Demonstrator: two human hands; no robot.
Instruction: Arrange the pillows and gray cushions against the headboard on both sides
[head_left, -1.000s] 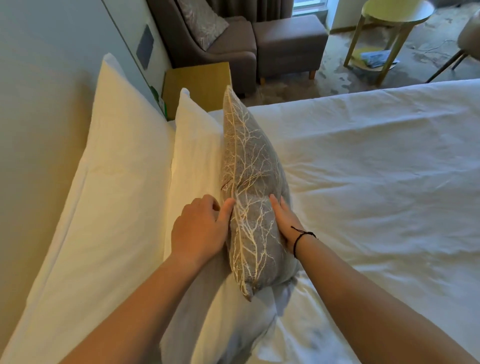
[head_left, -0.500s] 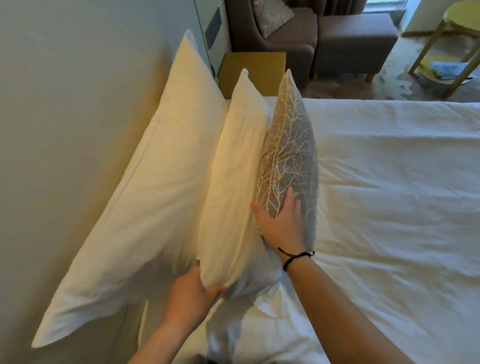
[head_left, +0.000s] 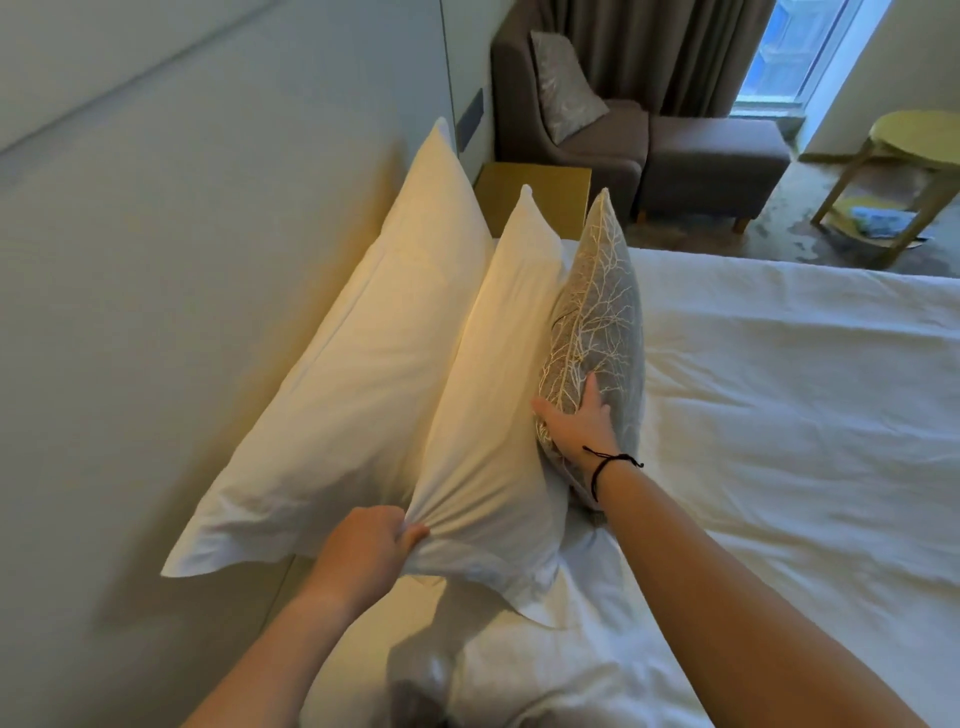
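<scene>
Two white pillows stand on edge against the pale headboard (head_left: 182, 312): a large back pillow (head_left: 353, 374) and a smaller front pillow (head_left: 493, 415) leaning on it. A gray cushion (head_left: 597, 322) with a pale branch pattern stands upright against the front pillow. My left hand (head_left: 369, 545) pinches the near bottom corner of the front pillow, bunching its fabric. My right hand (head_left: 576, 421), with a black cord at the wrist, grips the cushion's near lower edge, thumb on the pillow side and fingers spread on its face.
White bed sheet (head_left: 779, 415) spreads to the right. A yellow bedside table (head_left: 535, 197) sits behind the pillows. Beyond it are a brown armchair (head_left: 582, 130) holding another patterned cushion (head_left: 563, 85), a footstool (head_left: 711, 161), and a round side table (head_left: 914, 156).
My left hand left the cushion's top, dropped down and took hold of the front pillow's near corner. My right hand stayed on the cushion. The view pulled back and up.
</scene>
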